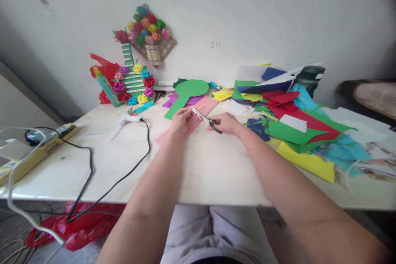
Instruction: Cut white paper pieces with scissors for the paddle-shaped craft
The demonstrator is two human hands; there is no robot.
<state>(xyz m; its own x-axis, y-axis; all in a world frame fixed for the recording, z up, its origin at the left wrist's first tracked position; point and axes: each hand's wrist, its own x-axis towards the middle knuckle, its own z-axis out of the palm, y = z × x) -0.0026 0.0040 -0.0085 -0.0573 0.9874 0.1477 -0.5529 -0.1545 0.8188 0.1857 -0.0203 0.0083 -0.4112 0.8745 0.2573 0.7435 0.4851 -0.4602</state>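
Observation:
My right hand (227, 123) is closed round the dark handles of a pair of scissors (206, 119), whose blades point left toward my other hand. My left hand (183, 119) pinches a small pale piece of paper (198, 116) at the blade tips; its shape is mostly hidden by the fingers. Beneath both lies a strip of pink paper (165, 133) on the white table (213, 173). Just behind my left hand is a green paper cutout (192, 88) with a round end, resting over purple paper (196, 100).
A white glue gun (130, 118) with a black cord lies left, near a power strip (58, 140). Behind it stand a glue bottle (108, 90) and a guitar-shaped flower craft (134, 82). Coloured paper scraps (305, 165) and a dark bottle (309, 78) crowd the right side.

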